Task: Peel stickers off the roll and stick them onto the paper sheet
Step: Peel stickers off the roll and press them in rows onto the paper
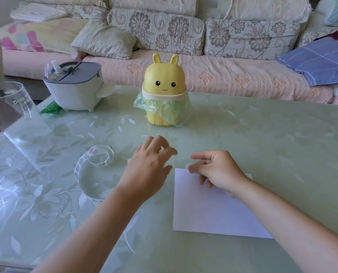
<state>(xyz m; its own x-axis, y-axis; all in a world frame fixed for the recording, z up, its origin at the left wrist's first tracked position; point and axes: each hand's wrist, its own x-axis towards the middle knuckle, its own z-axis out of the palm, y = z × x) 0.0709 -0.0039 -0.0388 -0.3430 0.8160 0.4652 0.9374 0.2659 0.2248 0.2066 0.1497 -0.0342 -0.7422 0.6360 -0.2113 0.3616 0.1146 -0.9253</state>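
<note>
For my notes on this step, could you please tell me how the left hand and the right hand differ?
The left hand is open with its fingers spread; the right hand pinches a small sticker. The left hand is to the left of the paper sheet, the right hand over its top edge. Both are bare.

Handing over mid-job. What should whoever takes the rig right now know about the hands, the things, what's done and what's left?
Left hand: open, holds nothing, between sticker roll and paper sheet.
Right hand: pinches one small sticker at the sheet's far left corner.
Sticker roll: partly uncoiled on the table, left of the left hand.
Paper sheet: flat, no stuck stickers visible.
Done: one sticker peeled.
Left: press it down, then peel more.
</note>
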